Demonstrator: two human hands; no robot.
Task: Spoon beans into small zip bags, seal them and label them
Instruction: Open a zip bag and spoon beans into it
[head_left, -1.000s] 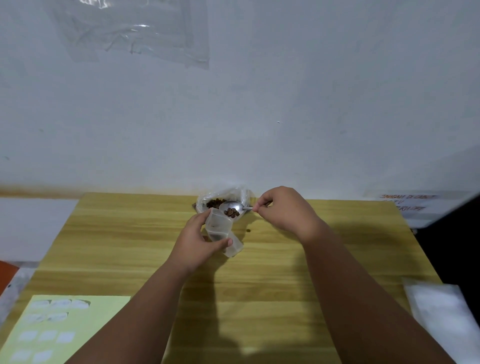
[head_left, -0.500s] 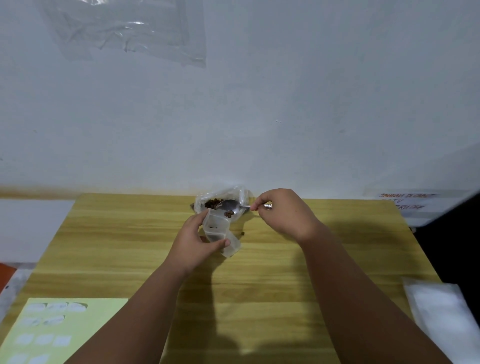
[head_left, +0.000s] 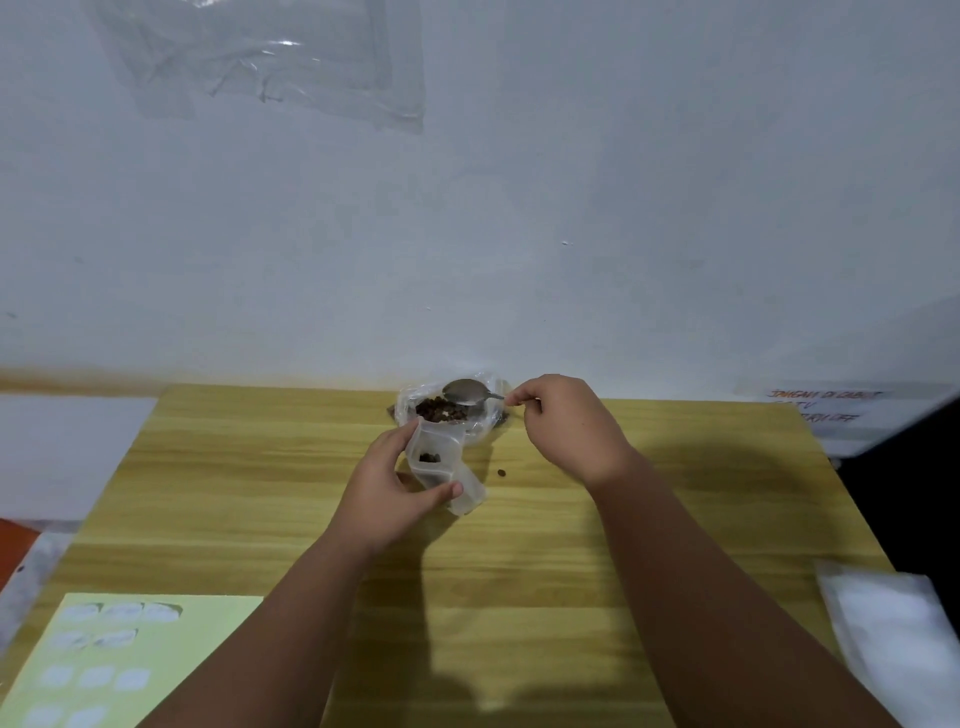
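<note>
Grey metal spoon (head_left: 465, 391), pinched by right hand (head_left: 566, 426), returns over bean sack (head_left: 441, 411) beyond left hand (head_left: 395, 488) gripping clear zip bag (head_left: 437, 457); mid-fill, rescoop next.

We see the small clear zip bag (head_left: 439, 457) with its mouth open, a few beans (head_left: 429, 458) inside. Just behind it lies the supply bag (head_left: 441, 411) of brown beans, the metal spoon (head_left: 466, 391) above it.
</note>
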